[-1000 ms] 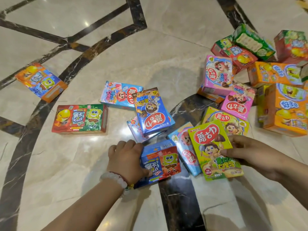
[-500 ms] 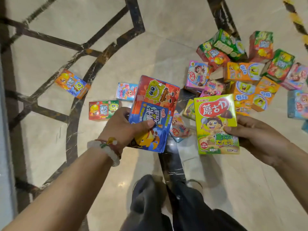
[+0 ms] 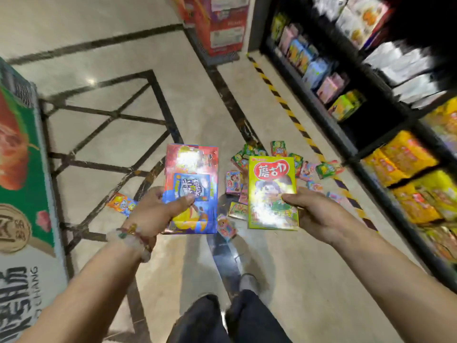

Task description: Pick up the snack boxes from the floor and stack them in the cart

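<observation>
My left hand (image 3: 154,214) grips a red and blue snack box (image 3: 191,174) by its left edge, thumb across the front, holding it up high above the floor. My right hand (image 3: 314,214) holds a yellow-green snack box (image 3: 270,184) by its right edge, level with the other box. Far below, several more snack boxes (image 3: 257,169) lie scattered on the marble floor, and one orange and blue box (image 3: 121,203) lies apart to the left. No cart can be made out for certain; the view is blurred.
A large green and white printed panel (image 3: 22,194) stands close on the left. Dark shelves (image 3: 371,125) stocked with snack packs run along the right, edged by yellow-black floor tape (image 3: 279,97). Stacked red cartons (image 3: 222,23) stand at the top. My feet (image 3: 227,305) are below.
I have stood up: both hands lifted their boxes well above the floor, and the view swung up and right, bringing the shelves and the left panel into sight.
</observation>
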